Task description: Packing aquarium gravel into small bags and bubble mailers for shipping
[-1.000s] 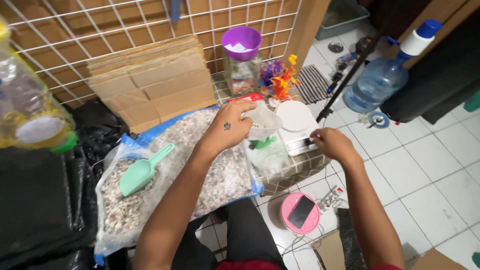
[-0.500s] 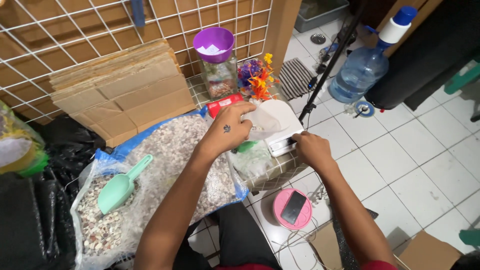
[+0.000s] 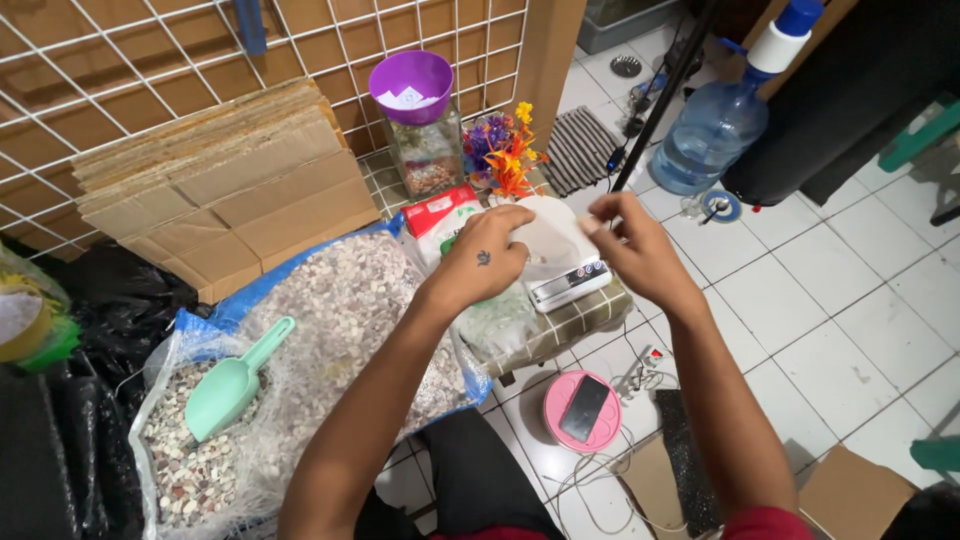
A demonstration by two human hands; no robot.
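A white tile floor is seen, with a wire grid wall behind. A small scale (image 3: pixel 563 268) sits on the counter's (image 3: pixel 560 325) right edge. A clear bag (image 3: pixel 500 318) is pinched by the left hand (image 3: pixel 487 262) beside it. The right hand's (image 3: pixel 632 252) fingers are pinched shut above the scale; what they hold cannot be told. Weighing seems in hand; next, the bag should be set steady.

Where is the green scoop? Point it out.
In the head view the green scoop lies at lower left, on the pebbles in the open clear bag, left of the left hand and below the stacked cardboard.
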